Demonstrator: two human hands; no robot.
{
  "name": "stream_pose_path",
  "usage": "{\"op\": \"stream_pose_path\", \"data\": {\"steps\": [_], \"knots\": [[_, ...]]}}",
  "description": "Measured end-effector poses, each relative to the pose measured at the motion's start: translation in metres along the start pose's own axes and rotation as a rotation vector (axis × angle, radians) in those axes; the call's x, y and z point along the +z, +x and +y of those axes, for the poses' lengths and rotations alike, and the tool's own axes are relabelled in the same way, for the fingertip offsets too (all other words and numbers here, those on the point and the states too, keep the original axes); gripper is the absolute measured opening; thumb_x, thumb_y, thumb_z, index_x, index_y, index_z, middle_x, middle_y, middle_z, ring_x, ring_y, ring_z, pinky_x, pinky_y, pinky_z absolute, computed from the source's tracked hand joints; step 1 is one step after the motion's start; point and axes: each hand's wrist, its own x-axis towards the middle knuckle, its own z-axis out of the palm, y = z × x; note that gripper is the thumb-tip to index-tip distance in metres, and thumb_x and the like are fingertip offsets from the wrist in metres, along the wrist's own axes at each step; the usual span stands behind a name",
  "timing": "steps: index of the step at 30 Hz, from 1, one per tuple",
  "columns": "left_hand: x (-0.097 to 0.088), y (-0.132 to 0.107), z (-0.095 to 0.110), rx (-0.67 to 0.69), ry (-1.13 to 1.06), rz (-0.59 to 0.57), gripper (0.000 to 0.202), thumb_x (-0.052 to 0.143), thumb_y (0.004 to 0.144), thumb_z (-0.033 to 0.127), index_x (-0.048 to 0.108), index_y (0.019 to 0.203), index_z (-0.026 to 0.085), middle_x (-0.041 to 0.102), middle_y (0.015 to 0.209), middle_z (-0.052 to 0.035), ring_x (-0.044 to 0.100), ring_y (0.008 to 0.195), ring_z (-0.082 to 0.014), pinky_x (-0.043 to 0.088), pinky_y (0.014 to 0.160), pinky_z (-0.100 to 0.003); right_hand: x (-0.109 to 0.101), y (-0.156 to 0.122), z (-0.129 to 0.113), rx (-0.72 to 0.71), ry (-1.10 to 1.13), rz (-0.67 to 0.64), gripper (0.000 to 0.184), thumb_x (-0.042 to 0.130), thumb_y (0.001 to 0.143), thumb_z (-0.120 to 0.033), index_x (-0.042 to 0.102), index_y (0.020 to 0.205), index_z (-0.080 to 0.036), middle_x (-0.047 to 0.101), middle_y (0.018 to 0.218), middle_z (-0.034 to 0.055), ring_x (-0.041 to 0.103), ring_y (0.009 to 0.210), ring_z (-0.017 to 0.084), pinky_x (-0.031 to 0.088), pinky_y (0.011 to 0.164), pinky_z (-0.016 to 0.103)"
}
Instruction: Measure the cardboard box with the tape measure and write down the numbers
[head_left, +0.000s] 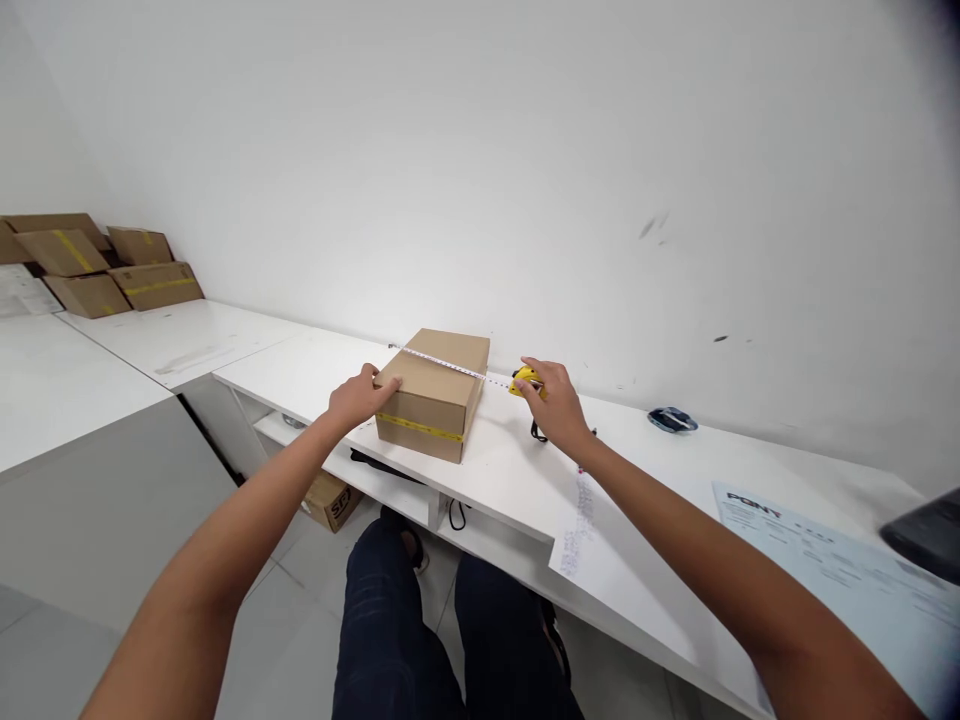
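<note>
"PONY" on paper sheet (pixel 832 565)

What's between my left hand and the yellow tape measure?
The cardboard box, with the tape blade stretched across its top; the head view shows it.

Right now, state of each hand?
Left hand: curled on the cardboard box corner, bracing it.
Right hand: closed on the yellow tape measure, blade across the box top.

Desk (pixel 502 480), white, against the wall. On it: one box (pixel 435 395), yellow-taped, toward the back; handwritten sheet (pixel 592 540) overhanging the front edge; printed form (pixel 825 565) at right; small dark round object (pixel 673 419) by the wall; dark device (pixel 926 535), cut off by the right edge.
</note>
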Motion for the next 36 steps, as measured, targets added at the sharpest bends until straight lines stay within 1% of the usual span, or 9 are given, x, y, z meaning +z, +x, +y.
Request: {"op": "stream_pose_path", "data": {"steps": [8,11,14,18,20,22,24,31,36], "knots": [[-0.021,-0.008,-0.013,0.137,-0.069,-0.220,0.104,0.056,0.075,0.083,0.028,0.156,0.024,0.067,0.130,-0.0178,0.067,0.113,-0.0397,0.049,0.096,-0.047,-0.019,0.028,-0.006,-0.060,0.106,-0.142,0.081,0.056,0.092,-0.048,0.018,0.161,-0.029,0.052,0.136,0.0125,0.061,0.109,0.026,0.051,0.102,0.053],[-0.021,-0.003,-0.018,0.144,-0.260,-0.250,0.127,0.074,0.064,0.078,0.016,0.163,0.023,0.053,0.148,-0.0220,0.052,0.136,-0.0444,0.043,0.109,-0.051,-0.030,0.031,-0.005,-0.086,0.110,-0.190,0.085,0.059,0.091,-0.049,0.016,0.162,-0.034,0.055,0.134,0.0106,0.063,0.106,0.025,0.054,0.099,0.052],[-0.012,0.002,-0.020,0.112,-0.506,-0.242,0.136,0.088,0.053,0.065,0.021,0.162,0.021,0.034,0.163,-0.0218,0.026,0.152,-0.0469,0.033,0.119,-0.054,-0.041,0.032,0.001,-0.077,0.100,-0.222,0.086,0.061,0.091,-0.051,0.016,0.162,-0.035,0.056,0.133,0.0106,0.064,0.101,0.025,0.056,0.096,0.052],[0.004,0.003,-0.018,0.151,-0.711,-0.398,0.113,0.082,0.065,0.063,0.033,0.159,0.025,0.048,0.156,-0.0160,0.050,0.140,-0.0367,0.046,0.112,-0.044,-0.051,0.032,0.011,-0.052,0.087,-0.261,0.082,0.061,0.091,-0.051,0.023,0.161,-0.032,0.058,0.131,0.0111,0.063,0.104,0.026,0.054,0.099,0.055],[0.009,0.001,-0.017,0.143,-0.797,-0.443,0.116,0.078,0.070,0.063,0.020,0.163,0.027,0.047,0.157,-0.0165,0.057,0.134,-0.0332,0.050,0.108,-0.043,-0.053,0.032,0.014,-0.051,0.081,-0.277,0.079,0.059,0.092,-0.052,0.025,0.160,-0.030,0.057,0.132,0.0116,0.061,0.110,0.028,0.051,0.104,0.056],[0.012,0.000,-0.017,0.108,-0.848,-0.462,0.126,0.078,0.071,0.062,0.000,0.165,0.029,0.040,0.161,-0.0190,0.059,0.132,-0.0326,0.052,0.105,-0.044,-0.053,0.031,0.017,-0.056,0.084,-0.286,0.079,0.058,0.092,-0.053,0.025,0.160,-0.029,0.056,0.133,0.0119,0.060,0.113,0.028,0.050,0.105,0.056],[0.010,-0.001,-0.017,0.080,-0.871,-0.480,0.131,0.081,0.071,0.059,-0.008,0.164,0.032,0.037,0.163,-0.0200,0.060,0.130,-0.0330,0.053,0.103,-0.045,-0.052,0.030,0.019,-0.059,0.089,-0.284,0.080,0.058,0.092,-0.053,0.024,0.160,-0.030,0.057,0.133,0.0119,0.060,0.112,0.028,0.051,0.104,0.056],[0.002,-0.001,-0.019,0.051,-0.864,-0.526,0.119,0.081,0.074,0.054,0.003,0.164,0.039,0.039,0.163,-0.0142,0.056,0.133,-0.0339,0.052,0.103,-0.047,-0.045,0.033,0.029,-0.006,0.150,-0.237,0.084,0.066,0.086,-0.054,0.028,0.158,-0.032,0.061,0.129,0.0104,0.063,0.106,0.027,0.052,0.102,0.059],[0.003,-0.005,-0.016,0.018,-0.910,-0.527,0.120,0.080,0.074,0.055,0.002,0.164,0.040,0.042,0.162,-0.0109,0.057,0.133,-0.0303,0.052,0.103,-0.042,-0.033,0.031,0.042,0.052,0.207,-0.139,0.066,0.068,0.084,-0.056,0.050,0.141,-0.030,0.061,0.129,0.0095,0.062,0.112,0.028,0.047,0.106,0.062]]}}
